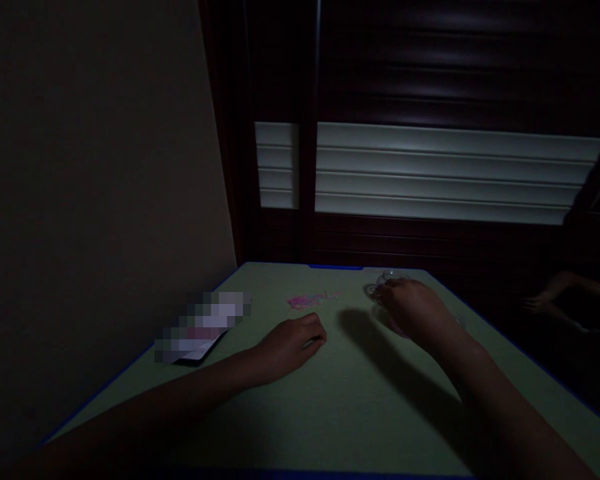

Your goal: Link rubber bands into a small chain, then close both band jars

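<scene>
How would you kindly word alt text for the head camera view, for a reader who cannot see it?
A person's right hand is at clear, rounded, glassy items on a pale-green, blue-edged table in dim light. The curled left hand is near a small pink cluster; a flat whitish item, partly pixelated, lies toward the left.

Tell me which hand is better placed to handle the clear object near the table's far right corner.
Probably the right hand: it is at the clear object, though its grip is too dark to tell. The left hand is apart from it, nearer the pink patch.
</scene>
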Motion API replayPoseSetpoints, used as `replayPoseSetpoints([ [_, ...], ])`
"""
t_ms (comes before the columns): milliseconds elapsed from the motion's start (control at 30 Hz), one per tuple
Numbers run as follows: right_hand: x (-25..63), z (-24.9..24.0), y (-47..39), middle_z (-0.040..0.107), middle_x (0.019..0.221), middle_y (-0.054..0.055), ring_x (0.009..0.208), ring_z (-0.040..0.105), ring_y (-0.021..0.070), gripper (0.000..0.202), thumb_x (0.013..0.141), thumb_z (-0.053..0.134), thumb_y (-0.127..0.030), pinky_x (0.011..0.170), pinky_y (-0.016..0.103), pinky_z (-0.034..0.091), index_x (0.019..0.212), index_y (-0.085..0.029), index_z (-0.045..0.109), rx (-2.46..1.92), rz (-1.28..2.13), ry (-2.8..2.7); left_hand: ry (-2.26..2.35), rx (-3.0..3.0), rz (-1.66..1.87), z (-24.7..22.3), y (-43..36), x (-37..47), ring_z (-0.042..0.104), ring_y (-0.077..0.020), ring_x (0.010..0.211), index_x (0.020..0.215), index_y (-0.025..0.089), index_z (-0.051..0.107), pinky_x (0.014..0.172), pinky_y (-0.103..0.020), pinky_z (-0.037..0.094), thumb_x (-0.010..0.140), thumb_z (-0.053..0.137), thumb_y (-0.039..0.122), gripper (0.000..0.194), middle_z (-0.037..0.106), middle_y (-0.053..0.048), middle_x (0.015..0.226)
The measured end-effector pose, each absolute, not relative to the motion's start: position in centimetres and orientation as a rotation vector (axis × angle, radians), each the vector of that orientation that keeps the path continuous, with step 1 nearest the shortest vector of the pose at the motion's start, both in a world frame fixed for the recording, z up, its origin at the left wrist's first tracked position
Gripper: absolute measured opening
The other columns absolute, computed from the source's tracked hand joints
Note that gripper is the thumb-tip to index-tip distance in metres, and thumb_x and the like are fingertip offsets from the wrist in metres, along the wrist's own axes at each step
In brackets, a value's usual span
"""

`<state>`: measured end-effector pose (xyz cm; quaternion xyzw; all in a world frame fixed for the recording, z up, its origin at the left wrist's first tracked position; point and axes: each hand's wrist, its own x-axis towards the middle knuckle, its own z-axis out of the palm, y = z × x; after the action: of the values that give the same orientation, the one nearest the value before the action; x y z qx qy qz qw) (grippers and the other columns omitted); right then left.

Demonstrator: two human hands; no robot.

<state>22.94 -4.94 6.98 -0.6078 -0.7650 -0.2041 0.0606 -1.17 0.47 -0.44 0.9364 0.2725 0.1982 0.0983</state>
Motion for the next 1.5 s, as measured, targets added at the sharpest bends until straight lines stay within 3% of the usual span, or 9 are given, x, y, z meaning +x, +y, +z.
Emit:
replayPoseSetpoints([
  [200, 20.2, 4.5, -4.3, 0.065, 0.079, 0.006, 0.072, 0.06, 0.0162, 0.02, 0.084, 0.044, -0.016, 0.062, 0.025, 0.036, 0.078, -0.017, 0.063, -1.53, -0.476, -2.553, 0.813, 2.77, 0.627, -0.4, 0.3, -1.1, 0.052, -0.0131, 0.079, 0.087, 0.019, 0.056, 0.07, -0.023, 0.04, 0.087, 0.042, 0.02, 0.014, 0.054, -0.001, 0.088],
  [367, 19.4, 3.2, -4.4, 0.066, 0.08, 0.003, 0.07, 0.06, 0.012, 0.023, 0.087, 0.042, -0.023, 0.06, 0.021, 0.036, 0.082, -0.019, 0.064, -1.426, -0.327, -2.607, 0.905, 2.877, 0.599, 0.0, 1.1, -1.9, 0.053, -0.0145, 0.083, 0.089, 0.018, 0.057, 0.073, -0.024, 0.041, 0.089, 0.038, 0.021, 0.019, 0.055, -0.003, 0.09],
  [467, 19.5, 3.1, -4.5, 0.066, 0.081, 0.004, 0.07, 0.06, 0.0114, 0.027, 0.089, 0.038, -0.025, 0.06, 0.021, 0.036, 0.083, -0.02, 0.064, -1.41, -0.26, -2.588, 1.142, 2.957, 0.566, 0.4, 2.1, -3.1, 0.055, -0.015, 0.083, 0.094, 0.018, 0.056, 0.074, -0.026, 0.041, 0.091, 0.032, 0.02, 0.024, 0.054, -0.005, 0.098],
  [633, 19.7, 2.9, -4.4, 0.066, 0.081, 0.005, 0.07, 0.059, 0.0123, 0.026, 0.088, 0.039, -0.024, 0.061, 0.022, 0.037, 0.079, -0.019, 0.064, -1.389, -0.121, -2.529, 1.494, 2.959, 0.442, 0.6, 3.4, -4.6, 0.056, -0.0166, 0.075, 0.09, 0.017, 0.057, 0.067, -0.028, 0.042, 0.091, 0.033, 0.021, 0.024, 0.054, -0.006, 0.092],
  [1233, 19.3, 3.1, -4.8, 0.065, 0.08, 0.005, 0.066, 0.057, 0.0116, 0.027, 0.089, 0.039, -0.024, 0.057, 0.023, 0.034, 0.081, -0.017, 0.065, -1.364, -0.114, -2.549, 1.625, 2.982, 0.31, 0.0, 4.2, -4.2, 0.058, -0.017, 0.077, 0.09, 0.015, 0.059, 0.069, -0.028, 0.043, 0.092, 0.032, 0.023, 0.028, 0.056, -0.009, 0.094],
  [1500, 19.4, 3.1, -4.5, 0.065, 0.081, 0.006, 0.067, 0.058, 0.013, 0.026, 0.087, 0.04, -0.024, 0.058, 0.024, 0.034, 0.082, -0.017, 0.064, -1.335, -0.097, -2.582, 1.675, 3.032, 0.239, 0.0, 4.2, -3.7, 0.059, -0.0191, 0.076, 0.09, 0.013, 0.057, 0.066, -0.03, 0.045, 0.084, 0.035, 0.008, 0.024, 0.056, -0.01, 0.093],
])
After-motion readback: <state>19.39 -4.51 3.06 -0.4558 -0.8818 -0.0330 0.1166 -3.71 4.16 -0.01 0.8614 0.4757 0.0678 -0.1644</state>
